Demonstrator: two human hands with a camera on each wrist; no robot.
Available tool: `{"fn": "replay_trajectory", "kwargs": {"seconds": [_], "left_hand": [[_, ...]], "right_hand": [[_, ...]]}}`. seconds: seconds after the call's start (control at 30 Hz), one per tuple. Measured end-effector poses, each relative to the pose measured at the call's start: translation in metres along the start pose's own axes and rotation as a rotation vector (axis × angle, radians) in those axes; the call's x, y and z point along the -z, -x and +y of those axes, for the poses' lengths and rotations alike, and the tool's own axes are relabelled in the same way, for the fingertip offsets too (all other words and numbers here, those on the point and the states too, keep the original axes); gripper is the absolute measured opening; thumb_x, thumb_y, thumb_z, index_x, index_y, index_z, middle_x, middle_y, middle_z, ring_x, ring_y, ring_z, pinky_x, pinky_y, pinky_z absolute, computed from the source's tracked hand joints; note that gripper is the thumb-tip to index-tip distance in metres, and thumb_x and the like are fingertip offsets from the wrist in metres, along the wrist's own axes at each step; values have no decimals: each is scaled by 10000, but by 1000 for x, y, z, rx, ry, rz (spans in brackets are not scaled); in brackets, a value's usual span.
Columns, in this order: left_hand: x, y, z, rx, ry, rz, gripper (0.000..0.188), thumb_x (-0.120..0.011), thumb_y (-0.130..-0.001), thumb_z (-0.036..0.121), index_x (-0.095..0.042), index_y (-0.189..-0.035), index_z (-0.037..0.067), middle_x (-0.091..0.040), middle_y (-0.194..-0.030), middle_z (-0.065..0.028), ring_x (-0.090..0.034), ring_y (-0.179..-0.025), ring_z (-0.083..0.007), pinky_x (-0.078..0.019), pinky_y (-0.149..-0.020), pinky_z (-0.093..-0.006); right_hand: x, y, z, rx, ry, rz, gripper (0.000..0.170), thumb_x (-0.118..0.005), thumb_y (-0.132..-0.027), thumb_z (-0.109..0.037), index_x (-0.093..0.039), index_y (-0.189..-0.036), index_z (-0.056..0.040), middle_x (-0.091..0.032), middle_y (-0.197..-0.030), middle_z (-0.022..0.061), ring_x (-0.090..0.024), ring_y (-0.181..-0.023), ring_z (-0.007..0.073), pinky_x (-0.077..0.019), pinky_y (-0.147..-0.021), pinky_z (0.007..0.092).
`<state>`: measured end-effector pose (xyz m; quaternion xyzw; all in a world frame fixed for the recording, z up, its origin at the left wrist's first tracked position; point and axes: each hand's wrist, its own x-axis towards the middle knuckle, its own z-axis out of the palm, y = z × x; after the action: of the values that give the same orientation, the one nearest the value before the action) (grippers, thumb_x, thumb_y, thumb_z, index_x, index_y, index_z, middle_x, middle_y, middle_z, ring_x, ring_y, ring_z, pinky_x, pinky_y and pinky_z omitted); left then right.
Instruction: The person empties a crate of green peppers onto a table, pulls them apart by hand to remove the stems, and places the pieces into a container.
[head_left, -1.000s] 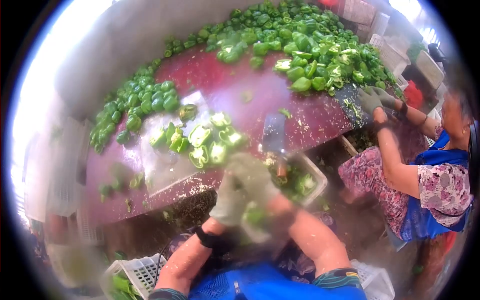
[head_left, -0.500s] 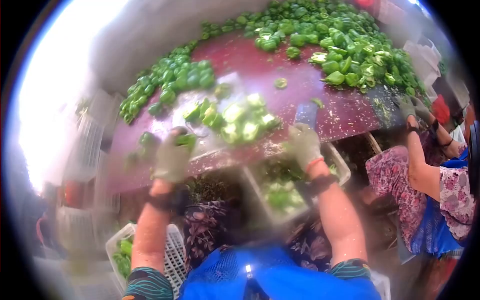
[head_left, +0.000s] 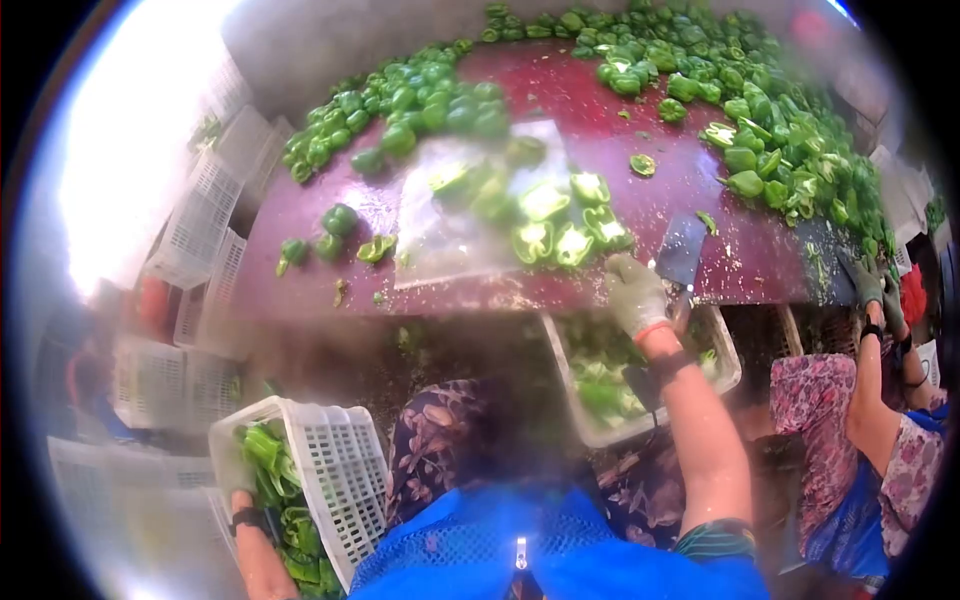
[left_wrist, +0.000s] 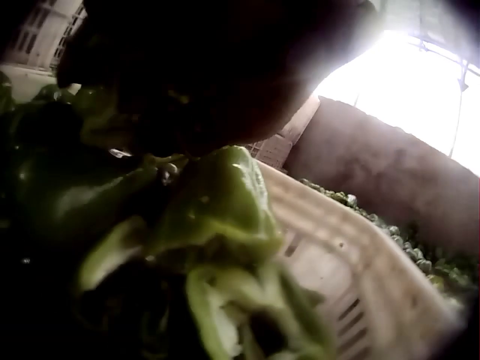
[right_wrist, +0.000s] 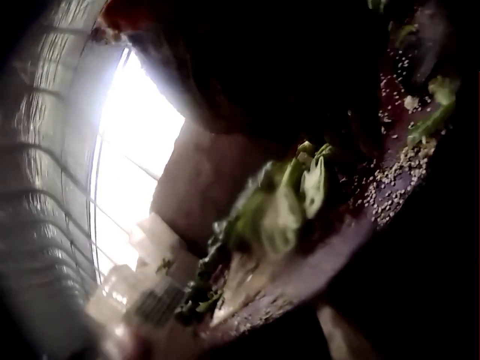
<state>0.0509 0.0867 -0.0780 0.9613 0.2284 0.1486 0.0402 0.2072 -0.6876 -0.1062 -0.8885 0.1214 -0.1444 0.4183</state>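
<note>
My gloved left hand point(head_left: 236, 468) reaches into a white plastic basket point(head_left: 338, 470) at the lower left, over cut green pepper halves point(head_left: 270, 452). In the left wrist view it is a dark shape close above a pepper half point(left_wrist: 221, 202); I cannot tell whether its fingers hold one. My gloved right hand point(head_left: 636, 293) rests at the table's front edge with nothing seen in its fingers. Just right of it lies a cleaver point(head_left: 680, 250), handle towards me. Several pepper halves point(head_left: 572, 243), cut faces up, lie just beyond the right hand.
Whole green peppers point(head_left: 430, 100) are heaped along the back of the red table point(head_left: 520, 85), cut ones point(head_left: 760, 150) at the right. A tray point(head_left: 565, 365) with green scraps sits under the front edge. Another person's gloved hands point(head_left: 868, 285) work at the far right. Stacked crates point(head_left: 195, 215) stand at the left.
The hands were together, then parted. My left hand carried pepper pieces off the table, down left into the basket. My right hand came back to the table's edge beside the cleaver. The view shifted left.
</note>
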Motion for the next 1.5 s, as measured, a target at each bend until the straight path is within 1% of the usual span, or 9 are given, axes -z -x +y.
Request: {"fn": "replay_trajectory", "kwargs": {"seconds": [0.27,0.37,0.4,0.6,0.73,0.87,1.0,1.2,1.5], "left_hand": [[40,9,109,157,-355,-166,394,-506,-961,313,-624,-1266,94,-666,-1145,-228,-637,-1051,-392,-489,-900,-485],[38,12,58,52,-180,-106,364,-507,-960,330,-646,-1245,151,-675,-1150,-197,-627,-1075,-385,-485,-906,-455],[39,13,36,58,-155,-107,353,-509,-958,339,-654,-1236,177,-678,-1151,-186,-625,-1080,-383,-485,-906,-444],[48,5,-53,340,-617,-578,464,-569,-922,376,-645,-1213,23,-637,-1233,-243,-606,-1175,-331,-477,-963,-474],[81,-8,30,204,-353,100,397,-569,-843,62,-648,-1231,42,-695,-1146,-180,-683,-1004,-317,-522,-893,-374],[84,-34,200,78,600,1,383,-571,-864,-18,-620,-1245,-19,-680,-1112,-98,-664,-924,-179,-522,-774,-280],[64,-7,382,-162,1254,-528,456,-591,-929,41,-499,-1373,-14,-609,-1214,-149,-650,-994,-216,-595,-800,-312],[-24,88,551,-279,1650,-1181,502,-591,-985,313,-467,-1410,75,-578,-1290,-111,-625,-1064,-245,-582,-858,-391],[-58,116,588,-461,1433,-947,417,-584,-993,315,-565,-1292,25,-658,-1136,-115,-647,-985,-225,-550,-868,-356]], "right_hand": [[-63,-83,-12,160,621,-252,296,-545,-857,-104,-641,-1136,-123,-657,-1109,154,-640,-1051,337,-540,-888,442],[-105,-99,54,402,774,-96,394,-445,-937,-151,-563,-1304,-71,-572,-1347,169,-556,-1243,282,-449,-1066,389],[-101,-109,32,295,941,-396,469,-405,-960,-160,-483,-1410,-52,-473,-1476,154,-466,-1354,245,-361,-1148,355],[-95,-116,-4,82,815,-406,472,-518,-868,-144,-540,-1339,-122,-548,-1326,266,-560,-1201,422,-481,-997,474],[-81,-97,-33,-61,812,-519,521,-585,-815,-71,-532,-1333,-97,-510,-1350,265,-561,-1175,456,-475,-1009,489],[-74,-86,34,43,303,-239,423,-684,-767,-80,-631,-1185,-38,-688,-1019,194,-675,-945,329,-537,-877,403],[-29,-41,-15,-441,-502,-256,418,-683,-847,-71,-567,-1247,-47,-668,-901,114,-658,-661,209,-544,-510,313],[10,37,-81,-503,-1126,-257,456,-699,-891,-157,-521,-1288,-19,-661,-931,93,-662,-737,184,-582,-572,321],[23,63,-60,243,135,-95,353,-612,-929,-293,-599,-1235,-116,-648,-978,168,-643,-938,345,-532,-792,431]]}}
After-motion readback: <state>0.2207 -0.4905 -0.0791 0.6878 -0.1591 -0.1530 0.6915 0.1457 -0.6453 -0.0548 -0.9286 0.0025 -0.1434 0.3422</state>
